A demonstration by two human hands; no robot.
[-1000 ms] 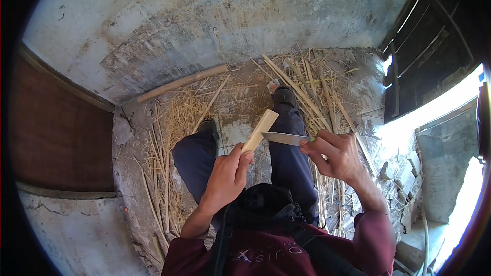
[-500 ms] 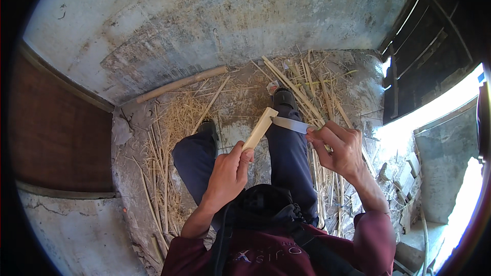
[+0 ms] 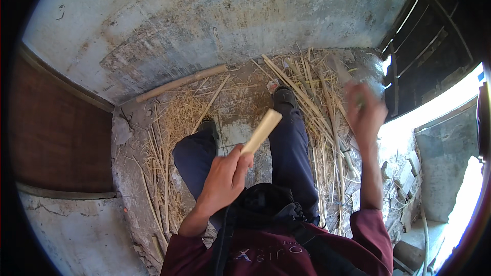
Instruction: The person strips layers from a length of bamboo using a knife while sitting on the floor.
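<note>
The left hand (image 3: 225, 179) is closed around the lower end of a pale, flat bamboo strip (image 3: 262, 131), which rises from the fist and slants up and to the right, its squared free end well clear of everything else. The right hand (image 3: 364, 115) is raised off to the right of that strip, well apart from it, and is smeared by motion blur; a blurred grey blade (image 3: 341, 74) seems to stick up from it, so the hand appears to be gripping a knife, though the blur hides how the fingers lie. Beneath both hands are the person's legs in dark blue trousers (image 3: 289, 158), ending in dark shoes (image 3: 284, 97) planted on a rough concrete floor (image 3: 240, 99). Dry straw and split bamboo lengths (image 3: 307, 102) lie scattered on the floor under and beyond the right hand, with another loose heap of straw (image 3: 174, 122) out past the left hand. Farther from the left hand, a round bamboo pole (image 3: 181, 83) lies along the foot of a stained grey wall (image 3: 215, 15). Close below the left wrist sits a dark bag (image 3: 266, 207) with straps running over a maroon top (image 3: 276, 255).
</note>
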